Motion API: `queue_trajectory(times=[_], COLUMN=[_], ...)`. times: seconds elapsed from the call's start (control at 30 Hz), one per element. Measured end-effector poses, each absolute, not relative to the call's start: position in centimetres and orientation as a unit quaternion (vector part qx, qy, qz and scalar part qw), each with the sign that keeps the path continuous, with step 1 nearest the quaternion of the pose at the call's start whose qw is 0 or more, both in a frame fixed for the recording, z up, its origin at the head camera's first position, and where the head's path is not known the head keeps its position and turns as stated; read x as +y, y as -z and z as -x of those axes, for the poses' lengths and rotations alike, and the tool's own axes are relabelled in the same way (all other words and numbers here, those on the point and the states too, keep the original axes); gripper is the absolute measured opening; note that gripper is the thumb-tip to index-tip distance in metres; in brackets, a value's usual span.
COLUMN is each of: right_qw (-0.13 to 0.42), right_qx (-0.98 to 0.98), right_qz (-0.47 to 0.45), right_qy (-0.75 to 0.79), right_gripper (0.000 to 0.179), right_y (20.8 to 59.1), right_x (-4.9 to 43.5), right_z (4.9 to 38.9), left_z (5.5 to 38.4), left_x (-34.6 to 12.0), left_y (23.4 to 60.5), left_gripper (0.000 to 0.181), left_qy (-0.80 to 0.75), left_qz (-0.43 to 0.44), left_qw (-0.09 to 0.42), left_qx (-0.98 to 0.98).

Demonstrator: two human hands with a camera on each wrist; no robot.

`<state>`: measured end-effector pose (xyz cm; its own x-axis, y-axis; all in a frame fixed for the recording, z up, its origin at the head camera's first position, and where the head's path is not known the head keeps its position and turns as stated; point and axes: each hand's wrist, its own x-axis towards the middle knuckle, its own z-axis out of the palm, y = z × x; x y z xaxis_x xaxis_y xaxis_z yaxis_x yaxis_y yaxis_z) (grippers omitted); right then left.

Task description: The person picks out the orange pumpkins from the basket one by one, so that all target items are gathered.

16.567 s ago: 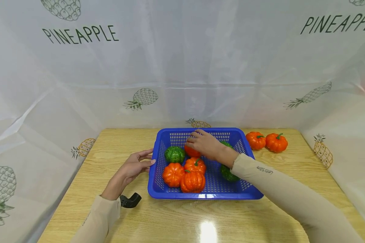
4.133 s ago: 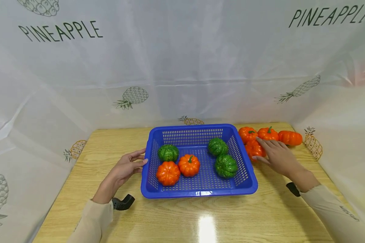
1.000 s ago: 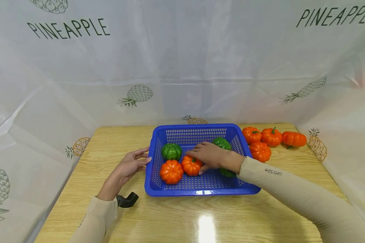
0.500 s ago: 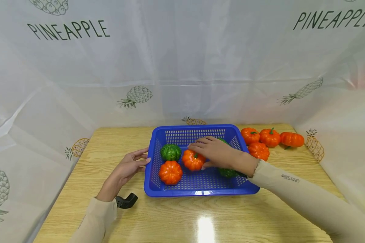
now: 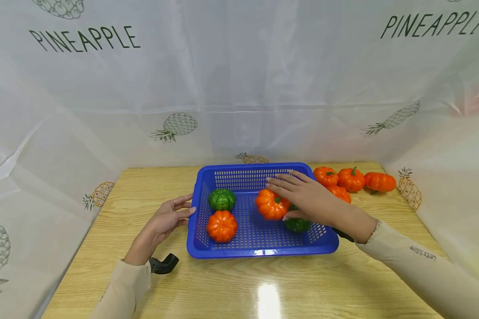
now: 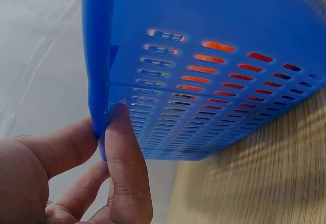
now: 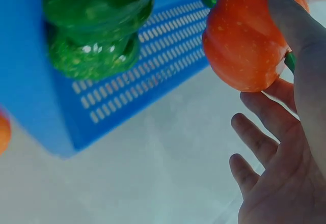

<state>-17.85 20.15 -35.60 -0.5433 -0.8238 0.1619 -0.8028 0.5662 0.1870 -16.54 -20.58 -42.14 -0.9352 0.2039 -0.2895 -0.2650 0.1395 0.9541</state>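
My right hand (image 5: pixel 309 197) grips an orange pumpkin (image 5: pixel 270 204) above the inside of the blue plastic basket (image 5: pixel 263 253). In the right wrist view the thumb and fingers pinch that pumpkin (image 7: pixel 244 38), its green stem turned toward the palm. On the basket's left rim, my left hand (image 5: pixel 165 223) pinches the edge between thumb and fingers, as the left wrist view shows at the rim (image 6: pixel 99 56). Inside the basket at left lie a green pumpkin (image 5: pixel 221 200) and another orange pumpkin (image 5: pixel 221 226). Green pumpkins (image 5: pixel 297 225) at right are partly hidden by my right hand.
On the wooden table (image 5: pixel 207 288), right of the basket, several orange pumpkins (image 5: pixel 351 179) sit close together. A black curved device (image 5: pixel 164 264) shows by my left wrist. A white pineapple-print sheet (image 5: pixel 239 88) hangs behind the table.
Over the last second my right hand has lifted the orange pumpkin from the basket's middle and moved it right. Earlier, other orange pumpkins left the basket for the table at right. My left hand stays put.
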Motion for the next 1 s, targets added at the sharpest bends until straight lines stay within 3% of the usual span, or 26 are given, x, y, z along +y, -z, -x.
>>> queue_trajectory(times=[0.23, 0.47, 0.7, 1.0], right_qw=[0.171, 0.189, 0.219, 0.254], right_qx=[-0.871, -0.879, -0.884, -0.887], right_qz=[-0.459, -0.438, -0.412, -0.384], right_qy=[0.027, 0.002, -0.018, -0.027], right_gripper=[0.094, 0.096, 0.081, 0.09], right_y=[35.6, 35.4, 35.4, 36.1], right_x=[23.0, 25.6, 28.2, 31.9], right_z=[16.8, 15.9, 15.2, 14.7], left_z=[16.5, 16.4, 16.4, 16.5], left_x=[-20.5, -20.5, -20.5, -20.6], left_y=[42.0, 42.0, 42.0, 41.9], left_gripper=[0.062, 0.062, 0.063, 0.062], left_qy=[-0.651, -0.65, -0.65, -0.649], left_qz=[0.019, 0.02, 0.017, 0.017], left_qw=[0.176, 0.178, 0.181, 0.181], left_qx=[0.738, 0.738, 0.738, 0.739])
